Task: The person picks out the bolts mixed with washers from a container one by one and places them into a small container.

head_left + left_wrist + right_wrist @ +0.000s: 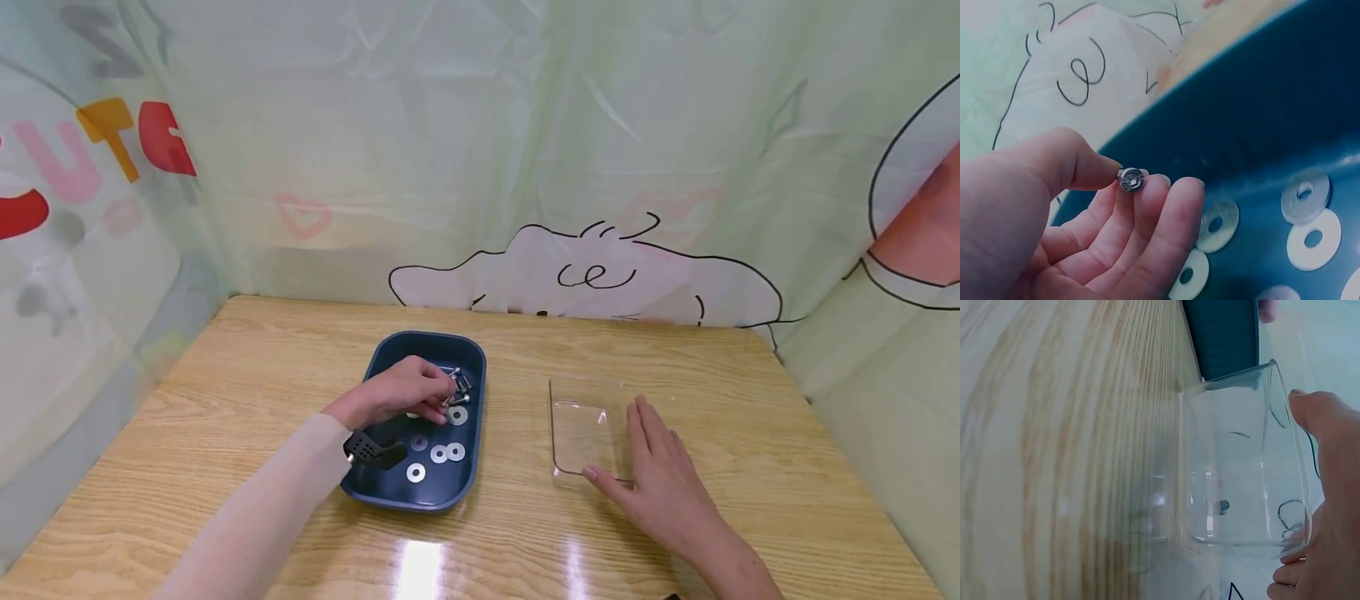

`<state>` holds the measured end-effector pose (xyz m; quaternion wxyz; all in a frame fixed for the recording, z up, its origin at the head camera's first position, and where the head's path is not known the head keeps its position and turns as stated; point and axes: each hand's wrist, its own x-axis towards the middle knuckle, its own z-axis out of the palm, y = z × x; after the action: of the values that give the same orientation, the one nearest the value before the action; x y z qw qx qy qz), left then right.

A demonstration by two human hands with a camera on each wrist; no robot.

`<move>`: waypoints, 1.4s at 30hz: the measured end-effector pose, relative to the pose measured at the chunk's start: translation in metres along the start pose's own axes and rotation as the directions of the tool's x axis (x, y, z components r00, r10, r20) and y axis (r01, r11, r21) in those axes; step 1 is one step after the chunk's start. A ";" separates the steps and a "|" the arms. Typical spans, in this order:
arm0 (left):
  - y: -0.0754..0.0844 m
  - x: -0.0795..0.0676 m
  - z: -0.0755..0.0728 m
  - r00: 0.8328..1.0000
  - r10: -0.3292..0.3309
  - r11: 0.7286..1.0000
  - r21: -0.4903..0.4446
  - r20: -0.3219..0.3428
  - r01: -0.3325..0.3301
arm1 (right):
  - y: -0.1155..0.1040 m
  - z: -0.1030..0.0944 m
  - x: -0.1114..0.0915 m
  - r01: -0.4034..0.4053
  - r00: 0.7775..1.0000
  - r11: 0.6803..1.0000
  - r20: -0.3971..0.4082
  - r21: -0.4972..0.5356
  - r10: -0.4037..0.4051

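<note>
My left hand point(412, 387) is over the dark blue tray point(480, 433), pinching a small metal screw point(1132, 180) between thumb and fingertips. Its round head faces the left wrist camera; the shank is hidden. In the tray, several metal screws point(462, 385) lie near the right wall. Several flat washers point(416, 472) are spread over the tray floor, one beside the screws. My right hand point(667, 475) rests along the right side of a clear plastic box point(588, 429). Its fingers are straight, and its thumb is at the near rim. The box's upright walls show in the right wrist view.
Both containers stand on a wooden table point(517, 533), the tray left of the box with a gap between them. A printed curtain point(450, 167) hangs behind the table and along its sides. A dark wrist device point(371, 450) on the left wrist overhangs the tray.
</note>
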<state>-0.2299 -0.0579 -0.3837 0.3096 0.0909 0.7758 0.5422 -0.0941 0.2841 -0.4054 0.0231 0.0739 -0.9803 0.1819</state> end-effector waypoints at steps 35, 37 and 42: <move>0.051 0.016 0.045 0.988 0.136 0.988 -0.089 0.079 -0.129 | -0.003 0.005 -0.002 0.013 1.000 1.000 0.002 -0.024 -0.013; 0.052 0.017 0.048 0.988 0.131 0.988 -0.087 0.079 -0.125 | -0.002 0.005 -0.002 0.010 1.000 1.000 0.002 -0.027 -0.010; 0.054 0.020 0.053 0.990 0.118 0.990 -0.087 0.080 -0.111 | -0.001 0.005 -0.002 0.010 1.000 0.999 0.000 -0.035 -0.010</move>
<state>-0.2256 0.0149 -0.3545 0.3141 0.1457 0.7325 0.5861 -0.0925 0.2815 -0.4096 0.0255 0.0785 -0.9829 0.1649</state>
